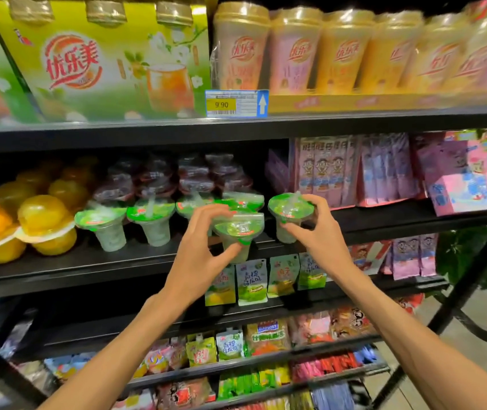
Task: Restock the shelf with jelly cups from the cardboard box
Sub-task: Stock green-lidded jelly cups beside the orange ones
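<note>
1. Head view: both arms reach to the middle shelf (88, 270) of a store rack.
2. Left hand (198, 247) pinches a green-lidded jelly cup (238, 232) by its rim, thumb under, fingers over the lid; cup sits at the shelf front edge.
3. Right hand (314, 229) grips a second jelly cup (288, 210) by the lid edge, just right of the first.
4. More green jelly cups (150, 217) stand in a row to the left, dark cups (153, 182) stacked behind.
5. Yellow fruit cups (41, 220) sit far left.
6. Cardboard box not visible.
</note>
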`<state>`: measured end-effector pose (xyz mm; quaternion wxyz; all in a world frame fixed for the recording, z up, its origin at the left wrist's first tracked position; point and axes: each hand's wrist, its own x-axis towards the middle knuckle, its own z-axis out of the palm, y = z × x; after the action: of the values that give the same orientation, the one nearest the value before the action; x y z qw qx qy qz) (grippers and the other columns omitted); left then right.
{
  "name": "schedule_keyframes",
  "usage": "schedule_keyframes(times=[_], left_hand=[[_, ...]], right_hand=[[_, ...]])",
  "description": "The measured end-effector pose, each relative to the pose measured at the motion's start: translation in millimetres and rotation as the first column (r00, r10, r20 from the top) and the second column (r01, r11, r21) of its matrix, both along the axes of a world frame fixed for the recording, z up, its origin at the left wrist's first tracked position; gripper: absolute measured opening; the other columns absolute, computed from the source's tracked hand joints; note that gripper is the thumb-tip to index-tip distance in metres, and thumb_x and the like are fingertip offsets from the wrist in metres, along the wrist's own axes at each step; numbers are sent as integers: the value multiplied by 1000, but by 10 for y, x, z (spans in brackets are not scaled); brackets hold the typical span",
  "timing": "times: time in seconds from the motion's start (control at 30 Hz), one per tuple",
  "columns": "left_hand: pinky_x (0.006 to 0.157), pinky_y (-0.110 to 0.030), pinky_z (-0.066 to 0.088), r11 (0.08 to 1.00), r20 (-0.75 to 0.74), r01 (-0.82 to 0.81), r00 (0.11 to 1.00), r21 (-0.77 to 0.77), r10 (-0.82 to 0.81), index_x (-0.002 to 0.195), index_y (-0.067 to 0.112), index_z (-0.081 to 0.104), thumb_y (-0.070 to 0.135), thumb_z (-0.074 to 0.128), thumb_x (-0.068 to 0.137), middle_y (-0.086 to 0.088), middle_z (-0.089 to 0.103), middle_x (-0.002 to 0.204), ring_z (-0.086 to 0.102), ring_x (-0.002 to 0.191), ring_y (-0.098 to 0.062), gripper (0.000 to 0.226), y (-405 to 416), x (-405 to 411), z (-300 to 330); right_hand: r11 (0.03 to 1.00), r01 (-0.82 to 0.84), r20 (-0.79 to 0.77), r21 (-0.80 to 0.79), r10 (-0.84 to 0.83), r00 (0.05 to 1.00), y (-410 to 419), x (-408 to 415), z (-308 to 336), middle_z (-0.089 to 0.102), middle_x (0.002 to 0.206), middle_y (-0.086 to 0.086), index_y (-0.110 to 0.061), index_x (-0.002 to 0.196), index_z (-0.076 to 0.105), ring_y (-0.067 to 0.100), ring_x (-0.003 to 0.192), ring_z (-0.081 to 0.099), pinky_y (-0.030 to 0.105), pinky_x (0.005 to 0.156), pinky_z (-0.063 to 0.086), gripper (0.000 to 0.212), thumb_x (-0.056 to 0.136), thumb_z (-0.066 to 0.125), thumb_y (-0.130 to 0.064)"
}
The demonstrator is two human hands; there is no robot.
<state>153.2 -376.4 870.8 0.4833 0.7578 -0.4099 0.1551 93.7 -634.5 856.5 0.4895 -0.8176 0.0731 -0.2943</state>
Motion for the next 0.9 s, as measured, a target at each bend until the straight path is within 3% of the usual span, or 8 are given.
schedule_keyframes(times=[0.17, 0.27, 0.43, 0.53, 0.73, 0.8, 0.83, 0.9], left_hand=[[116, -26, 35, 1000, -24, -28, 999, -2, 28, 127, 25, 55, 12, 78, 87, 11, 51, 140, 44, 140, -10, 49, -50, 34, -37], [115, -27, 37, 999, -31, -30, 999, -14, 30, 127, 25, 55, 10, 79, 86, 11, 51, 140, 45, 139, -9, 50, -59, 45, -51], [115, -30, 38, 999, -34, -45, 998, -29, 44, 127, 24, 55, 8, 80, 86, 10, 51, 141, 46, 139, -11, 50, -36, 53, -83], [116, -31, 37, 998, -38, -58, 998, -31, 57, 126, 23, 56, 9, 79, 86, 9, 51, 140, 46, 139, -14, 48, -7, 58, -101], [116, -38, 40, 996, -48, -78, 996, -34, 76, 125, 23, 56, 8, 80, 86, 10, 52, 139, 47, 138, -16, 49, 27, 73, -106], [115, -40, 41, 996, -49, -78, 996, -43, 76, 125, 22, 56, 8, 81, 85, 9, 52, 139, 48, 138, -16, 49, 31, 76, -100], [115, -40, 41, 996, -48, -78, 996, -44, 75, 125, 22, 56, 8, 81, 85, 8, 52, 139, 48, 138, -16, 49, 29, 76, -98], [114, -42, 42, 996, -48, -78, 996, -46, 76, 126, 21, 56, 8, 81, 85, 8, 52, 139, 48, 138, -16, 49, 30, 72, -105]], right_hand=[[999, 7, -20, -36, -8, 1000, -49, 296, 6, 63, 126, -9, -22, 146, 42, 2, 111, 61, 8, 86, 46, 68, 90, 81, -26], [996, 18, -39, -83, -21, 999, -73, 455, 7, 66, 116, -10, -19, 135, 46, 5, 105, 64, 7, 77, 46, 56, 92, 80, -27], [981, 83, -139, -176, -108, 984, -58, 688, 56, 62, 83, 3, -10, 110, 43, 14, 67, 57, 26, 49, 37, 41, 96, 75, -32], [965, 119, -206, -233, -169, 964, -17, 832, 89, 52, 76, 2, -7, 97, 43, 17, 65, 50, 30, 49, 28, 37, 99, 71, -31], [952, 151, -343, -266, -240, 908, -33, 1131, 105, 46, 65, 8, -6, 60, 38, 31, 76, 51, 36, 65, 32, 44, 99, 59, -5], [961, 127, -446, -247, -229, 865, -108, 1277, 67, 60, 86, 25, 9, 73, 56, 37, 91, 58, 35, 70, 34, 31, 100, 53, -4], [963, 137, -457, -232, -232, 859, -110, 1311, 76, 64, 108, 30, 15, 102, 65, 39, 105, 61, 32, 74, 35, 25, 102, 50, -4], [970, 144, -452, -195, -219, 865, -112, 1418, 97, 56, 140, 26, -2, 153, 42, 38, 128, 56, 25, 81, 33, 50, 103, 47, -5]])
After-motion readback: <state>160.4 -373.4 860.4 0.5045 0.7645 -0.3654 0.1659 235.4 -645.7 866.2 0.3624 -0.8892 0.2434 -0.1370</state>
